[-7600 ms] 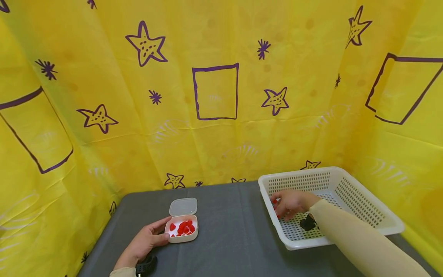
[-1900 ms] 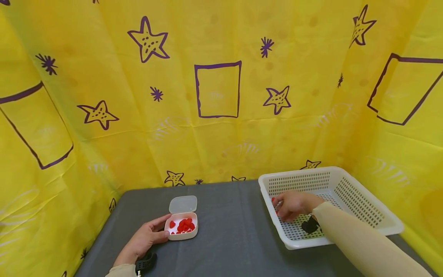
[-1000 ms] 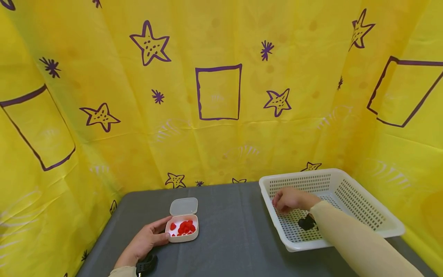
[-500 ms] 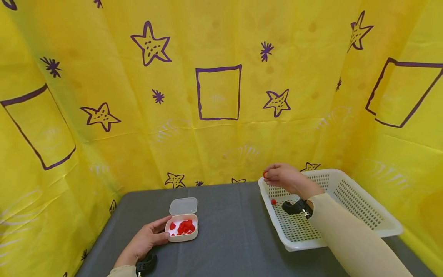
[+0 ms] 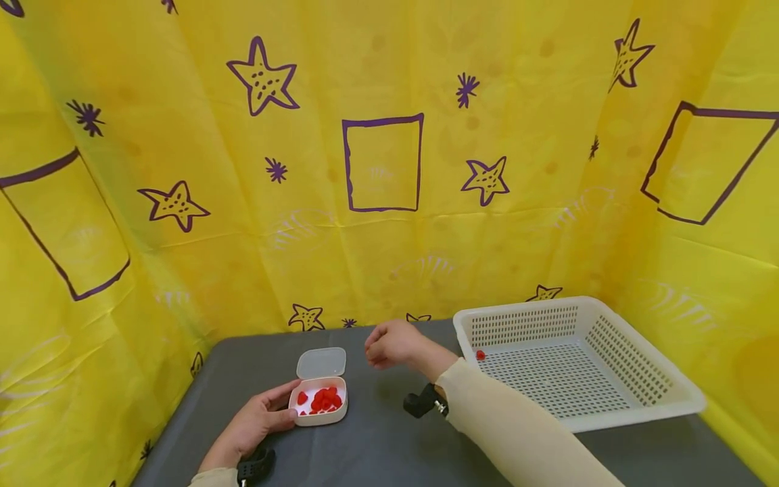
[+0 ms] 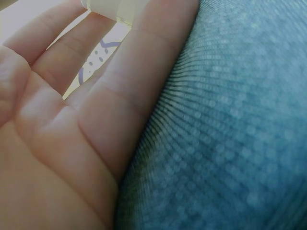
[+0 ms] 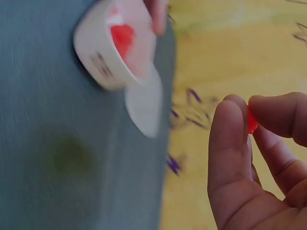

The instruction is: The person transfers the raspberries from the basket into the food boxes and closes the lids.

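Observation:
A small white box (image 5: 322, 420) with its clear lid (image 5: 321, 363) folded back stands on the grey table, several red pieces (image 5: 326, 400) inside. My left hand (image 5: 255, 423) grips the box's left side between thumb and fingers; in the left wrist view only a bit of the box shows at the top, by the fingertips. Between basket and box, above the table, is my right hand (image 5: 398, 343). It pinches a small red piece (image 7: 251, 122) between thumb and fingertips, seen in the right wrist view; from the head view the fingers hide it.
A white perforated plastic basket (image 5: 525, 309) stands at the right of the table (image 5: 389, 446). One more red piece (image 5: 481, 355) lies in it near the left wall. A yellow curtain (image 5: 377, 270) with star drawings encloses the back and sides.
My right hand has picked a red piece from the basket, lifted it over the rim and moved left toward the box. The left hand and box have stayed put.

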Available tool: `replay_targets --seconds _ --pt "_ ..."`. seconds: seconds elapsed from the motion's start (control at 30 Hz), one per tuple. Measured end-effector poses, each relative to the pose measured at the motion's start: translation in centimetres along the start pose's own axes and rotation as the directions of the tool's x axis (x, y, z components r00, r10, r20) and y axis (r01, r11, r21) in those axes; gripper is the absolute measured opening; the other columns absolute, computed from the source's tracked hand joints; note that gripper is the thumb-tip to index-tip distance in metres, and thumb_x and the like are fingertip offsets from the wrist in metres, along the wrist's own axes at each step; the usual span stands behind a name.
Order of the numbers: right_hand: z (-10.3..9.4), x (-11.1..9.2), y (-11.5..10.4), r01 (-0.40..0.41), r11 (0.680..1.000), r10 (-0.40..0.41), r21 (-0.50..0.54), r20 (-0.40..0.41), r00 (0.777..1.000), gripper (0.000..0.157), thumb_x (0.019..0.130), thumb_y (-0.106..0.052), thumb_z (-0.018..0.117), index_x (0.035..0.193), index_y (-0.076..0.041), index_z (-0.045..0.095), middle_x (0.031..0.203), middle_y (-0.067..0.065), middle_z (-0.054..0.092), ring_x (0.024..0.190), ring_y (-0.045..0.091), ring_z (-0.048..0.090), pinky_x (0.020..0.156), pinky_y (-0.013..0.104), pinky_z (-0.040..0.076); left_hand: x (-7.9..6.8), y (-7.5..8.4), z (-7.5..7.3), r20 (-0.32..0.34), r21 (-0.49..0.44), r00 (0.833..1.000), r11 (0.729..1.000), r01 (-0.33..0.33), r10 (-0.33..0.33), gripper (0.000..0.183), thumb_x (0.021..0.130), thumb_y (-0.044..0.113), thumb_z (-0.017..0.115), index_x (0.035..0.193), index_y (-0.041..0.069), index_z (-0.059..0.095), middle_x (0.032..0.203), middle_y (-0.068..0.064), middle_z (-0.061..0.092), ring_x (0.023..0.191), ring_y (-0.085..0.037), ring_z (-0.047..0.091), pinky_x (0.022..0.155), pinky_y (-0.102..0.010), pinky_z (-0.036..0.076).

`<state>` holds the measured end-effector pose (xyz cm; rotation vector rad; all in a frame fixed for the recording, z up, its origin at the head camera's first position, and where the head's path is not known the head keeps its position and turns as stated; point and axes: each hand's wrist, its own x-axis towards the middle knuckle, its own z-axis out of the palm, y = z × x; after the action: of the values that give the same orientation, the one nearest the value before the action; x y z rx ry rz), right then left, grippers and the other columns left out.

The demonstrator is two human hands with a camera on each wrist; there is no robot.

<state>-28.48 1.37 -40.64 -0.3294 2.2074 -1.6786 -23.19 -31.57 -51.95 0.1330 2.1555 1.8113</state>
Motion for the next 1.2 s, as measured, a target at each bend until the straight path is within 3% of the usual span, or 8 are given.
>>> replay_targets --seconds 0.17,0.33,0.5,0.7,0.8,0.9,1.07,1.2 --pt "5.0 1.1 0.9 -0.029 0.999 0.03 0.027 -0.016 0.999 0.007 0.087 0.002 0.072 0.093 0.004 0.071 0.078 0.01 0.067 0.067 0.022 0.066 0.071 0.042 0.059 0.1 -0.1 0.1 -0.007 0.006 1.0 1.0 -0.004 0.004 0.07 0.092 0.013 0.073 0.151 0.0 0.038 0.148 -0.029 0.04 0.114 -0.028 0.058 0.089 -0.041 0.054" --pt "8.2 1.5 1.2 -0.032 0.997 0.034 0.071 -0.024 0.999 0.005 0.087 0.003 0.072 0.092 0.001 0.072 0.076 0.01 0.067 0.064 0.022 0.065 0.067 0.038 0.059 0.1 -0.2 0.0 0.01 -0.002 1.0 1.0 -0.022 0.022 0.069 0.093 0.013 0.071 0.151 -0.001 0.037 0.149 -0.03 0.039 0.115 -0.028 0.057 0.09 -0.039 0.053" --pt "9.5 1.7 1.1 -0.053 0.996 0.056 0.073 -0.034 0.998 0.008 0.089 0.001 0.072 0.096 -0.003 0.073 0.078 0.01 0.067 0.067 0.022 0.066 0.067 0.034 0.059 0.1 -0.3 0.0 0.034 -0.017 0.999 0.999 -0.034 0.035 0.069 0.094 0.013 0.07 0.152 -0.002 0.036 0.149 -0.031 0.038 0.115 -0.027 0.057 0.09 -0.038 0.053" --pt "9.2 1.9 1.3 -0.055 0.994 0.058 0.099 -0.031 0.998 0.013 0.088 0.003 0.07 0.1 -0.001 0.074 0.08 0.01 0.067 0.069 0.023 0.067 0.067 0.035 0.059 0.1 -0.2 -0.1 0.017 -0.004 1.0 1.0 -0.025 0.025 0.069 0.094 0.013 0.071 0.152 -0.001 0.037 0.148 -0.03 0.04 0.114 -0.027 0.058 0.089 -0.039 0.054" --pt "8.0 1.9 1.3 -0.044 0.993 0.048 0.108 -0.034 0.998 0.015 0.087 0.004 0.071 0.101 0.0 0.073 0.082 0.01 0.067 0.07 0.023 0.067 0.068 0.036 0.059 0.1 -0.2 -0.1 0.009 0.004 1.0 1.0 -0.014 0.014 0.069 0.093 0.014 0.071 0.152 -0.001 0.037 0.148 -0.03 0.04 0.114 -0.028 0.058 0.089 -0.04 0.054" --pt "5.5 1.8 0.8 -0.012 0.995 0.015 0.101 -0.031 0.999 0.017 0.087 0.004 0.071 0.103 0.001 0.073 0.085 0.01 0.067 0.073 0.023 0.068 0.071 0.038 0.059 0.1 -0.2 -0.1 0.005 0.008 1.0 1.0 -0.003 0.003 0.07 0.093 0.014 0.072 0.152 0.0 0.038 0.148 -0.03 0.039 0.114 -0.028 0.058 0.09 -0.041 0.053" --pt "-1.8 0.9 -0.5 0.042 0.991 -0.042 0.13 0.001 0.999 0.03 0.09 0.0 0.069 0.119 0.003 0.067 0.104 0.017 0.068 0.09 0.032 0.068 0.082 0.044 0.056 0.1 -0.3 -0.1 0.001 0.006 1.0 1.0 0.005 -0.005 0.07 0.092 0.014 0.072 0.152 0.001 0.038 0.15 -0.03 0.038 0.116 -0.027 0.057 0.09 -0.041 0.053" --pt "-8.4 -0.1 -0.4 0.071 0.983 -0.071 0.17 -0.006 0.997 0.039 0.095 -0.004 0.064 0.132 0.007 0.056 0.118 0.019 0.064 0.098 0.033 0.067 0.088 0.045 0.054 0.2 -0.3 -0.2 0.001 0.003 1.0 1.0 0.004 -0.004 0.071 0.092 0.013 0.072 0.152 0.001 0.037 0.15 -0.03 0.037 0.116 -0.027 0.056 0.09 -0.041 0.053"
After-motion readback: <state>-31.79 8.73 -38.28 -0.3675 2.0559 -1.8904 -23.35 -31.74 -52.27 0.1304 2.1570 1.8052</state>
